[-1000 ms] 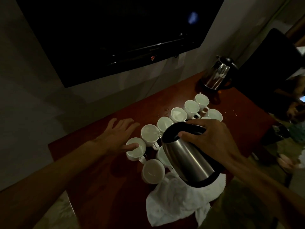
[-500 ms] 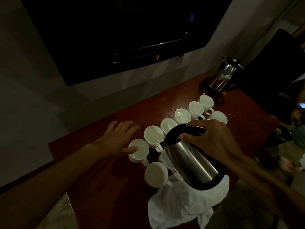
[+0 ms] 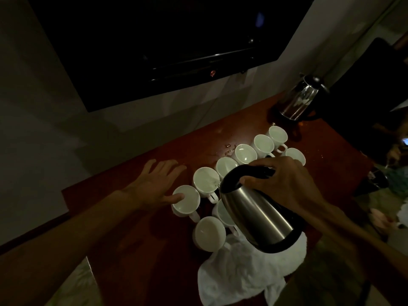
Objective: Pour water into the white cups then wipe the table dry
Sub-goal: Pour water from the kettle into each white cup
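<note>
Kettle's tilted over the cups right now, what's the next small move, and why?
Probably tip the kettle a little further: its spout is at the rim of a cup, and only a faint trickle shows. The right hand grips its handle.

We count nine white cups [image 3: 206, 180] in view: six in a slanting row just beyond the tilted kettle [image 3: 256, 213], one behind its handle and two just left of its body. Kettles number two, the second kettle [image 3: 298, 102] standing well beyond the tilted one, to the right. We also find one white cloth [image 3: 242, 272] under the tilted kettle, one dark screen [image 3: 154, 40] on the wall beyond it, and two hands, the left hand [image 3: 154, 186] at its left, the right hand [image 3: 287, 184] on its handle.
</note>
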`<state>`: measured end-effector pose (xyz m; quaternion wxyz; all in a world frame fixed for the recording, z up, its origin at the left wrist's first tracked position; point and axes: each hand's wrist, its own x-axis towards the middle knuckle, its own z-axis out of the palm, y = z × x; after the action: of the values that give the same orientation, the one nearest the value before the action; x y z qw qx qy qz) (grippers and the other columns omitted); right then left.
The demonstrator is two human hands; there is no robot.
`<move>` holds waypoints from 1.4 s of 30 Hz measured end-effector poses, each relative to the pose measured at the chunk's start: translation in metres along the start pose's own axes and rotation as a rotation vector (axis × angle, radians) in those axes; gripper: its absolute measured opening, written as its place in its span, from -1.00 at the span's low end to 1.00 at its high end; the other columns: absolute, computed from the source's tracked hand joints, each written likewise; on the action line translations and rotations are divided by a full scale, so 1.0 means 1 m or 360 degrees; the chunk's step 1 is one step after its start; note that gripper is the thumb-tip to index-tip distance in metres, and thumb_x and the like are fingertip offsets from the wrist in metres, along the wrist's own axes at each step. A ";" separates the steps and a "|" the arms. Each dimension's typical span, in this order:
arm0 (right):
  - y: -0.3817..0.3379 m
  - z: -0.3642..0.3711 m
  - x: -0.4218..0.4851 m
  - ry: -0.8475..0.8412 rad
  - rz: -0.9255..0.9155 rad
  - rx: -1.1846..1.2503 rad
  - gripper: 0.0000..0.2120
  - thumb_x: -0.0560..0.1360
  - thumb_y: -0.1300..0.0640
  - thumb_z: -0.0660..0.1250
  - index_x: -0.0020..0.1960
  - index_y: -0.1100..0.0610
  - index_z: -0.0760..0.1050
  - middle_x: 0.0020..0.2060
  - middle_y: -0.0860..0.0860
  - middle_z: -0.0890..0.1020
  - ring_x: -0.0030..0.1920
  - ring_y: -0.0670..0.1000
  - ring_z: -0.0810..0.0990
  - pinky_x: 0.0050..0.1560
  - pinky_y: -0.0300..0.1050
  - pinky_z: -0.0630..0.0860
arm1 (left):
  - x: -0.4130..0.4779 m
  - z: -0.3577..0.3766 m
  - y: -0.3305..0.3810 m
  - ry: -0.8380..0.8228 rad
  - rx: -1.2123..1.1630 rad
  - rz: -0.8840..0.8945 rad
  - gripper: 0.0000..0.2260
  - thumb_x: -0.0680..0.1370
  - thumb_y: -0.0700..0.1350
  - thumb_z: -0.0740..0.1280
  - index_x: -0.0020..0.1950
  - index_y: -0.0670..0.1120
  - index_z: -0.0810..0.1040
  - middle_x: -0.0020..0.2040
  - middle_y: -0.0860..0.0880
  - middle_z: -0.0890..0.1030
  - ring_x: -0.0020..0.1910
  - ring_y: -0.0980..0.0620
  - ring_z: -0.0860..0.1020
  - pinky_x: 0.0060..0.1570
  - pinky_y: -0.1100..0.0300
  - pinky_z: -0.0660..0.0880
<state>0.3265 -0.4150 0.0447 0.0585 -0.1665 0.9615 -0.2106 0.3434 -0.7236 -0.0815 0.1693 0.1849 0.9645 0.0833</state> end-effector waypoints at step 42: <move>0.001 -0.024 -0.049 0.0372 -0.0042 0.0666 -0.63 0.32 -0.19 0.46 0.11 -0.28 0.53 -0.07 -0.42 0.63 -0.01 -0.24 0.65 -0.05 -0.18 0.66 | -0.022 0.005 -0.003 0.0279 0.0061 -0.0010 -0.22 0.52 0.45 0.06 0.61 0.10 -0.07 0.58 -0.03 0.09 0.57 0.00 0.04 0.47 -0.17 -0.27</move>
<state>0.3682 -0.3883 0.0681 -0.0229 -0.1379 0.8949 -0.4238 0.3631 -0.7341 -0.0801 0.0810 0.1771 0.9776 0.0803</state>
